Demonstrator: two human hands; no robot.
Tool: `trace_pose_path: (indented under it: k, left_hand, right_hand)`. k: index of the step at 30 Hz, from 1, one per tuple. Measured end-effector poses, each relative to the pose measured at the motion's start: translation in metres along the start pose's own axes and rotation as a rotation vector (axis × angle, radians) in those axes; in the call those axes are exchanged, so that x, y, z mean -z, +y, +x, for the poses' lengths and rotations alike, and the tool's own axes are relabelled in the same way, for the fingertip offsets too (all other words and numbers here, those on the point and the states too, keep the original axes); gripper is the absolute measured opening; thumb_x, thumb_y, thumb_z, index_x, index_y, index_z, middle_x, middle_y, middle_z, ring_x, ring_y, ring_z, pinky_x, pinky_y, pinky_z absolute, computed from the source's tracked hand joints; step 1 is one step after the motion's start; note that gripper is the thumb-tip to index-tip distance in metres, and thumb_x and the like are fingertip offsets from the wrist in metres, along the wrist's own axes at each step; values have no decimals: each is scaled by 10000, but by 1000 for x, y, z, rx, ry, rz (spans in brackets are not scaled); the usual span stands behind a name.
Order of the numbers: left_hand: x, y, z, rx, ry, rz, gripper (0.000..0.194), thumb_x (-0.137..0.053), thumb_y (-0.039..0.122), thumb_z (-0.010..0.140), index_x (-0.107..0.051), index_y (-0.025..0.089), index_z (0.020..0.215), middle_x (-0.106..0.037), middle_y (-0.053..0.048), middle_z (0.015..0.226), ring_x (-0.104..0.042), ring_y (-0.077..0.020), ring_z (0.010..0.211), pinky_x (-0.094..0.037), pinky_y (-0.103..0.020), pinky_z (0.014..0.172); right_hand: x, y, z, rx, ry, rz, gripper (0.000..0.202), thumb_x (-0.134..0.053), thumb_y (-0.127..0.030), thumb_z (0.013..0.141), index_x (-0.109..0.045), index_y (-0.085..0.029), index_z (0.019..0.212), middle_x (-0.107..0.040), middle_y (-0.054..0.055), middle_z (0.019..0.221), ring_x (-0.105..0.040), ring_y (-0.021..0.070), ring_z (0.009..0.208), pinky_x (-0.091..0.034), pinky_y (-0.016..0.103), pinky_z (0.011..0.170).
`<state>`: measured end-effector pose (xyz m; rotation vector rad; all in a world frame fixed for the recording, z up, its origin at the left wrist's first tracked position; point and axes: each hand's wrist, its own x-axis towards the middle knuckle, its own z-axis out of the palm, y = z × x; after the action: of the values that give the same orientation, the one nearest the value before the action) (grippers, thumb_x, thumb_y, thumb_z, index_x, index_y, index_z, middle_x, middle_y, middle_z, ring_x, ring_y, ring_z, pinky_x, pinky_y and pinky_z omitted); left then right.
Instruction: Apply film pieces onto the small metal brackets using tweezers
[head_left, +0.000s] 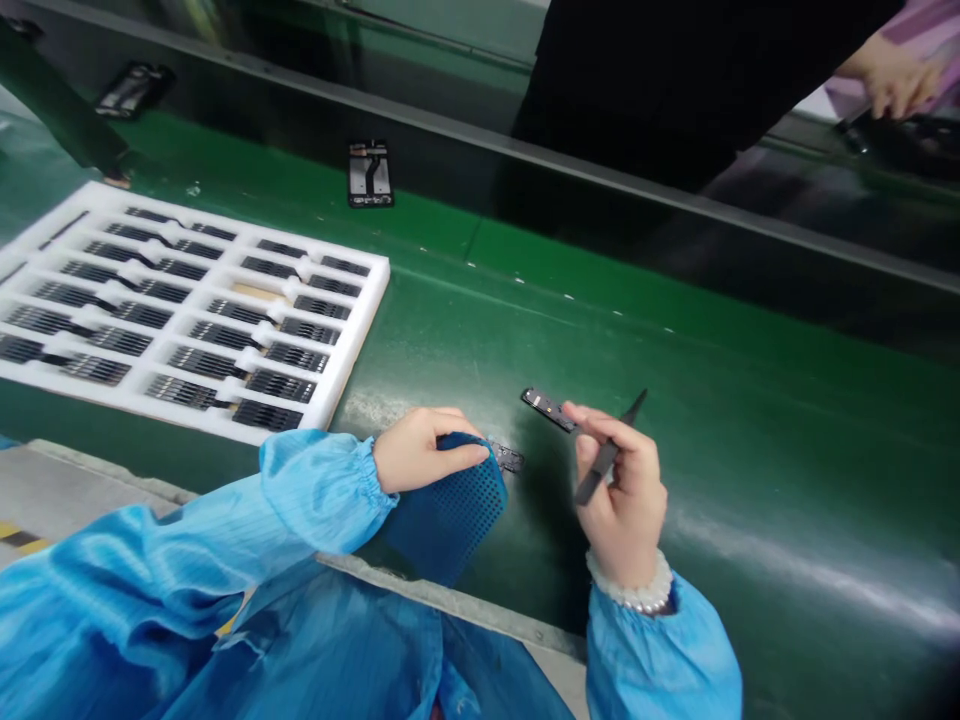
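The fingertips of the right hand (624, 490) pinch one small black flat part (549, 408) at its near end, and the part sticks out to the left, up off the belt. The same hand also has one pair of black tweezers (609, 450) tucked between the fingers, with the thin tip pointing up and away. So the right fingers are curled shut on two things. This hand is raised, with its back to the camera, and one band of white beads (637, 592) sits on the wrist above a blue sleeve. The left hand (420, 450) bends its fingers down over the top of one blue tray with lots of tiny holes (450, 510) and grips its edge. One more small dark part (508, 458) lies just by the left fingertips at the tray's top corner; I cannot tell if the fingers touch it. The left wrist lies low, and its blue sleeve (150, 590) reaches back to the lower left. Both hands are over one wide green belt (750, 400). To the far left on the belt lies one white foam tray (352, 330) with rows of dark strip parts in its slots; there are too many to count well. Farther up the belt lies one black frame part (370, 174) alone. At the top right, one hand of another person (896, 80) shows beside dark clothes.
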<state>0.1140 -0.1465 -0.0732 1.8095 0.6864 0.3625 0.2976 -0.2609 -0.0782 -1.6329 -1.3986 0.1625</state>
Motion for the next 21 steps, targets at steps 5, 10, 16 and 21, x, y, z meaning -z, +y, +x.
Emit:
trace_pose_path:
  k: [5,10,16,21]
  left_hand:
    - [-3,-1,0,170,-43,-200,218,-638,317,744,-696,132,842,-681,-29,801,-631,-144,757,-487,-210,692]
    - [-6,-1,-3,208,-71,-306,302,-678,316,706,-664,138,950,-661,-10,782,-602,-116,686,-481,-208,660]
    - [-5,0,-4,70,-72,-237,390,-672,259,735,-621,176,1112,-663,-10,857,-593,-117,730,-465,-218,680]
    - [-2,1,-3,-21,-68,-97,151,-670,253,755,-702,164,873,-650,-3,755,-574,-112,688,-443,-208,644]
  right_hand:
    - [-13,-16,-12,-130,-284,179,306,-648,-259,806,-484,-251,1065,-665,19,865,-661,156,740,-550,286,684]
    - [-18,-16,-14,-212,-295,255,200,-599,-260,839,-486,-252,1004,-662,4,809,-653,135,674,-542,256,631]
    - [-13,-18,-10,-266,-351,358,163,-590,-248,841,-480,-241,960,-652,-3,755,-647,133,655,-529,251,618]
    - [-15,-20,-9,-255,-389,369,112,-575,-253,852,-493,-236,926,-623,-8,747,-626,129,654,-509,232,592]
